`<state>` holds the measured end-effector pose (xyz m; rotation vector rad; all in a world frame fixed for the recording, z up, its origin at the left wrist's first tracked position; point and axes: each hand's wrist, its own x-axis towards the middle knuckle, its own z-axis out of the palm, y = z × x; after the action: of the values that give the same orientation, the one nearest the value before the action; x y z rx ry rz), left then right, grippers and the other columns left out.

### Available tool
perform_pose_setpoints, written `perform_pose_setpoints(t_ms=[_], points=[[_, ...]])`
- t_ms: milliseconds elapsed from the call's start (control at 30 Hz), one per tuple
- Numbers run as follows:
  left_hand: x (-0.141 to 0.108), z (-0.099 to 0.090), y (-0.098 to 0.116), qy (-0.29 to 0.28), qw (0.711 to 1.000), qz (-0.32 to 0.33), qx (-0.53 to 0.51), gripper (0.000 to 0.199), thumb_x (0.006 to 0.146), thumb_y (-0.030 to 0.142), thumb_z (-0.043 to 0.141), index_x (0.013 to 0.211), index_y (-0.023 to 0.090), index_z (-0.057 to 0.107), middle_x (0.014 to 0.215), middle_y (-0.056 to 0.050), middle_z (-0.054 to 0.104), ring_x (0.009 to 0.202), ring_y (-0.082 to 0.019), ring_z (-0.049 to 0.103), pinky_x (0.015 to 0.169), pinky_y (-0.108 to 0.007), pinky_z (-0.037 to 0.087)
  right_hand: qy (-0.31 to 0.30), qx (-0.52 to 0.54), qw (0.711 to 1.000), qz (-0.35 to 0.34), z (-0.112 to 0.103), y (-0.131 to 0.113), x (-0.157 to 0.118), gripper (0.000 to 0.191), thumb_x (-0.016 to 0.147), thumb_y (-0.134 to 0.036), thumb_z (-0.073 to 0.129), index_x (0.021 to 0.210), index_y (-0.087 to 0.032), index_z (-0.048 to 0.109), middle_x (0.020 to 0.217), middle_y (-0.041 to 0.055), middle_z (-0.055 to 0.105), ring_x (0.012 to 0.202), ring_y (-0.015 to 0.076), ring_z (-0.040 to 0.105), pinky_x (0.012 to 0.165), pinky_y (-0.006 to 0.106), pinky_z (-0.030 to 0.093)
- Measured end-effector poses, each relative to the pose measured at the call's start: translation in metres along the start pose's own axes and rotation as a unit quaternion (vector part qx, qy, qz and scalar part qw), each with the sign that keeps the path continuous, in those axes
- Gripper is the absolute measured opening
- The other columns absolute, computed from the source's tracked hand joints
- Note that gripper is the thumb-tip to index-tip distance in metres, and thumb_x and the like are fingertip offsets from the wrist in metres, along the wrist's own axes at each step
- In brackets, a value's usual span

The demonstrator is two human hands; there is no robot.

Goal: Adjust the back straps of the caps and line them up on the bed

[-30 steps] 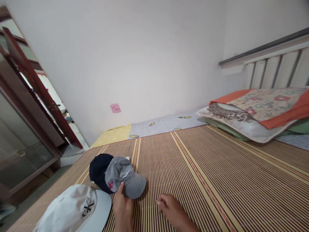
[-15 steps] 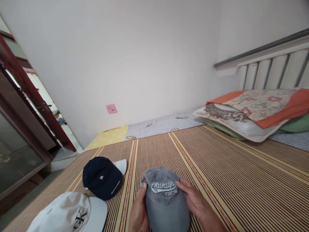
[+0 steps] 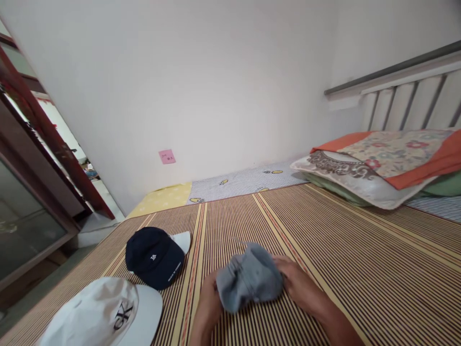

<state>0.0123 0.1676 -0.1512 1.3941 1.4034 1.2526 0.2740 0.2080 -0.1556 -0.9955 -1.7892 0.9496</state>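
Note:
A grey baseball cap [image 3: 250,278] is held between my two hands over the striped mat, its embroidered front no longer facing me and its fabric creased. My left hand [image 3: 209,302] grips its left side, the fingertips partly hidden behind the cloth. On the opposite side my right hand [image 3: 297,283] is closed on the cap's edge, some fingers out of sight. To the left lies a navy cap [image 3: 154,257] with small white lettering. Nearer to me, a white cap [image 3: 93,315] with black "CK" letters rests on the mat, its brim pointing right.
A striped mat [image 3: 342,269] covers the bed. Pillows [image 3: 378,168] with an orange floral cover are stacked at the right, by a white slatted headboard [image 3: 406,105]. A pink note [image 3: 167,156] is stuck on the wall. A dark red door [image 3: 68,158] stands at the left.
The grey cap has been turned in my hands, so its lettered front and brim no longer show. Both hands have shifted with it; the other two caps lie where they were.

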Motion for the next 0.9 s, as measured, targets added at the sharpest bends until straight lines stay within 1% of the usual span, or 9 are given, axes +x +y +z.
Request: perform_pose_setpoints(t_ms=[67,167,267,333,433,567,633,733,900], points=[[-0.002,-0.002,-0.004,-0.057,0.997,-0.01,0.047,0.015,0.072,0.022,0.057,0.07,0.019,0.072,0.078,-0.006,0.073,0.086,-0.027,0.068,0.081,-0.035,0.051,-0.015,-0.041,0.998,0.036,0.0,0.018,-0.004,0.028,0.07,-0.018,0.053,0.072,-0.028,0.08,0.098,0.009,0.079,0.12,0.0339,0.063,0.104,0.047,0.047],[-0.007,-0.007,0.002,-0.085,0.993,-0.004,0.086,0.023,0.077,0.024,0.05,0.076,0.02,0.072,0.085,-0.008,0.074,0.09,-0.027,0.067,0.087,-0.037,0.048,0.004,-0.072,0.995,0.065,-0.005,0.027,-0.007,0.032,0.08,-0.025,0.05,0.088,-0.024,0.081,0.1,0.0107,0.079,0.106,0.0314,0.07,0.096,0.045,0.05],[-0.015,-0.01,0.018,-0.086,0.989,-0.01,0.123,0.024,0.085,0.038,0.058,0.079,0.02,0.073,0.087,-0.009,0.074,0.093,-0.029,0.066,0.086,-0.037,0.046,0.034,-0.07,0.994,0.073,-0.004,0.007,-0.004,0.036,0.091,-0.036,0.047,0.104,-0.021,0.077,0.102,0.0125,0.079,0.098,0.029,0.073,0.09,0.042,0.053],[-0.021,-0.008,0.026,-0.07,0.986,-0.024,0.148,0.019,0.075,0.038,0.075,0.083,0.021,0.076,0.096,-0.01,0.073,0.1,-0.031,0.064,0.088,-0.036,0.045,0.035,-0.065,0.996,0.059,0.004,-0.011,-0.002,0.034,0.095,-0.041,0.049,0.109,-0.023,0.074,0.104,0.0109,0.078,0.098,0.0274,0.073,0.086,0.039,0.053],[-0.03,0.004,0.026,-0.073,0.979,-0.035,0.187,0.032,0.058,0.024,0.085,0.09,0.024,0.079,0.104,-0.008,0.071,0.101,-0.031,0.062,0.085,-0.034,0.043,-0.021,-0.076,0.993,0.083,0.023,-0.023,-0.003,0.03,0.086,-0.037,0.067,0.112,-0.024,0.074,0.116,0.0109,0.076,0.108,0.0285,0.07,0.091,0.038,0.051],[-0.032,0.018,0.013,-0.11,0.955,-0.059,0.27,0.016,0.064,0.013,0.068,0.073,0.024,0.075,0.085,-0.005,0.07,0.085,-0.026,0.061,0.073,-0.033,0.037,-0.099,-0.126,0.978,0.135,0.029,-0.018,-0.007,0.024,0.07,-0.017,0.072,0.093,-0.022,0.075,0.101,0.0077,0.077,0.099,0.0292,0.069,0.083,0.037,0.046],[-0.029,0.015,0.01,-0.095,0.968,-0.056,0.225,0.011,0.069,0.013,0.062,0.069,0.022,0.068,0.076,-0.003,0.065,0.077,-0.022,0.058,0.069,-0.031,0.035,-0.102,-0.096,0.983,0.116,0.017,-0.018,-0.009,0.017,0.072,-0.012,0.065,0.084,-0.021,0.071,0.089,0.0037,0.074,0.09,0.0246,0.067,0.077,0.033,0.044],[-0.022,0.001,0.014,-0.096,0.994,-0.045,0.032,0.011,0.08,0.029,0.064,0.075,0.022,0.059,0.068,0.002,0.055,0.063,-0.016,0.048,0.06,-0.027,0.034,-0.112,-0.022,0.99,0.079,-0.011,-0.022,-0.013,0.011,0.079,-0.017,0.057,0.081,-0.021,0.067,0.082,0.0009,0.067,0.081,0.0206,0.063,0.07,0.03,0.043],[-0.021,-0.015,0.024,-0.121,0.977,-0.055,-0.168,0.026,0.086,0.042,0.071,0.081,0.02,0.058,0.072,0.004,0.053,0.065,-0.012,0.044,0.063,-0.024,0.037,-0.131,-0.035,0.985,0.109,-0.041,-0.017,-0.023,0.015,0.085,-0.023,0.055,0.081,-0.02,0.07,0.078,0.0011,0.065,0.076,0.019,0.061,0.068,0.029,0.043]])
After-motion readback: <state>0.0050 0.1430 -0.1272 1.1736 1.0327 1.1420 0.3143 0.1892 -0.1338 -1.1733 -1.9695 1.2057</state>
